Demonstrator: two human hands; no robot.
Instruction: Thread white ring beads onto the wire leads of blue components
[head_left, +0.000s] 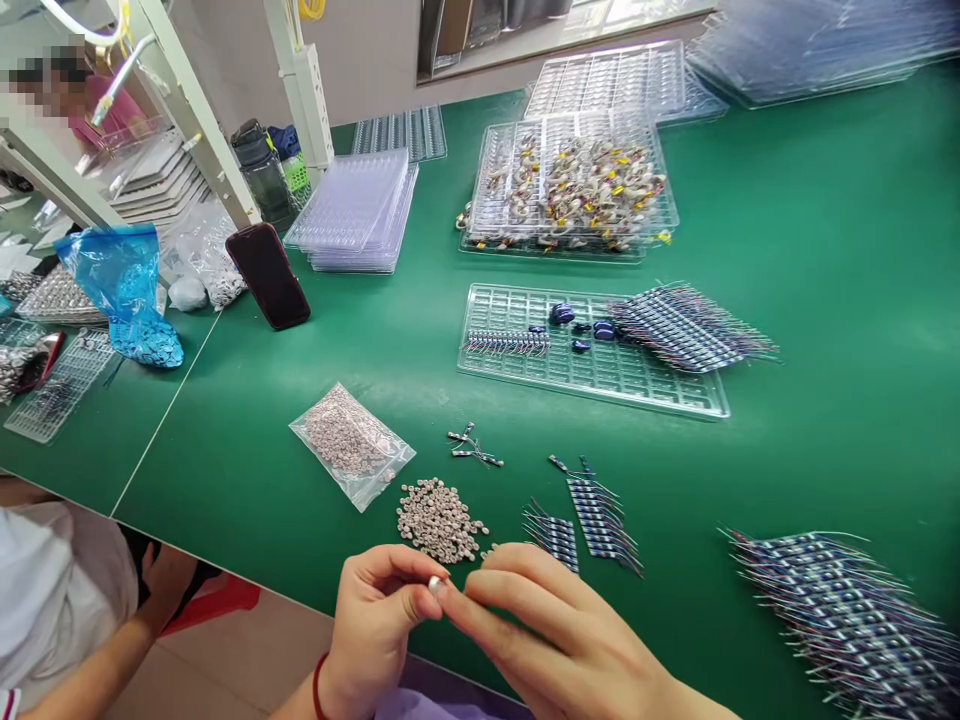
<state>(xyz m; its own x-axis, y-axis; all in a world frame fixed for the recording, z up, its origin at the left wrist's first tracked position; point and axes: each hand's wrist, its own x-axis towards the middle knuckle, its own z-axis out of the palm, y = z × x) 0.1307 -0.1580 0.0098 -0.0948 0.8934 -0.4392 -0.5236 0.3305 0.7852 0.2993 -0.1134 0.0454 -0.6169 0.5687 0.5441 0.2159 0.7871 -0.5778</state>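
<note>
Near the table's front edge, my left hand (379, 620) pinches a small round silvery piece (436, 585) between thumb and forefinger. The forefinger of my right hand (559, 630) presses against that piece from the right; its thumb is hidden and its other fingers are bent. Just beyond my hands lies a loose pile of small round pinkish-grey pieces (439, 520). Two rows of small wired strips (600, 515) lie beyond my right hand, partly covered by it. A few loose wired pieces (476, 455) lie behind the pile.
A clear bag of round pieces (345, 440) lies left of the pile. Behind is a clear plastic tray (510, 375) bearing wired strips and dark blue pieces. A large stack of wired strips (847, 610) is at right. A phone (268, 275) leans at left, near another person's arm (120, 640).
</note>
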